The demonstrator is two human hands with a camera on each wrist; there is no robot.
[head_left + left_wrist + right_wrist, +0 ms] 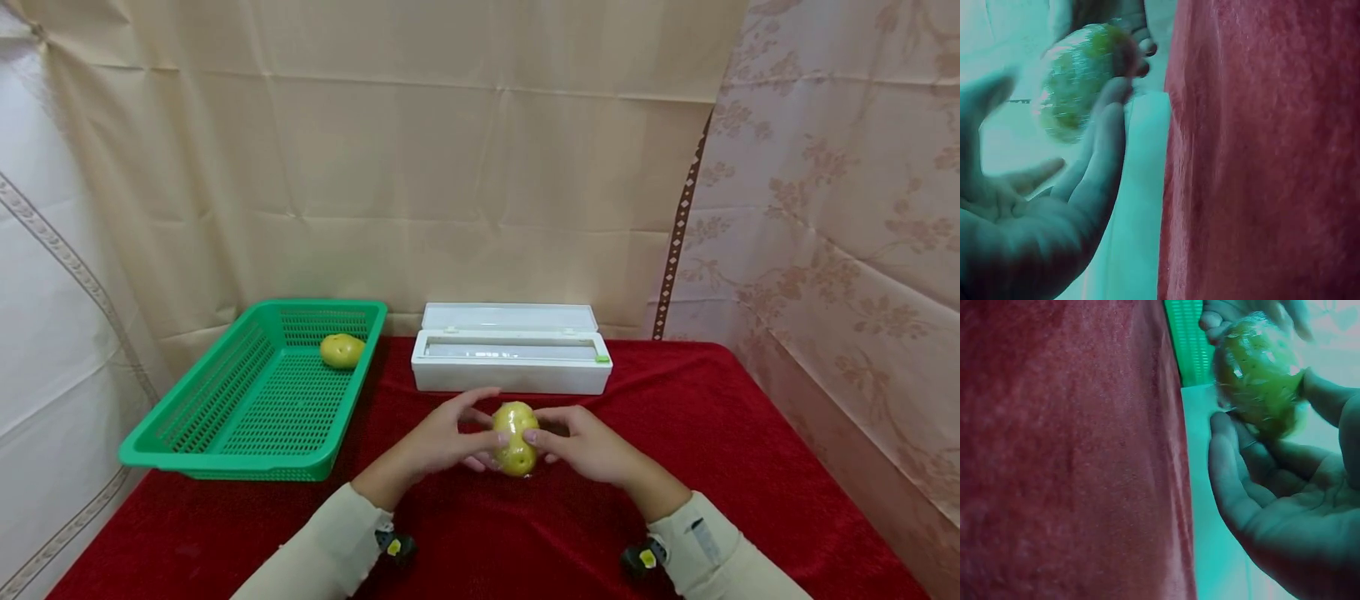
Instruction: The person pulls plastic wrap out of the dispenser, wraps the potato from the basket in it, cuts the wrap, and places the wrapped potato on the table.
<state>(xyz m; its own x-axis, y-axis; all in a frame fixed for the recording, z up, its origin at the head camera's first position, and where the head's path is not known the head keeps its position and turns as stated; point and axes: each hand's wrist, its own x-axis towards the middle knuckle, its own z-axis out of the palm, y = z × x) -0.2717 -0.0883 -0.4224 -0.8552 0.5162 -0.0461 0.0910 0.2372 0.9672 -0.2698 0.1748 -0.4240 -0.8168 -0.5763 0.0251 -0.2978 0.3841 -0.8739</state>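
A yellow potato (515,437) wrapped in shiny clear film is held up over the red cloth, in front of a white box. My right hand (588,446) pinches it between thumb and fingers from the right, as the right wrist view also shows with the wrapped potato (1260,375). On the other side, my left hand (450,433) is spread around the potato; in the left wrist view its thumb stands apart and blurred, while a fingertip (1116,90) is at the potato's side. Whether that fingertip presses on it is hard to tell.
Behind the hands stands a white cling film dispenser (512,377) with its lid raised and a green slider (602,358) at its right end. At the left, a green plastic basket (225,462) holds another potato (342,352). Red cloth (720,467) covers the table.
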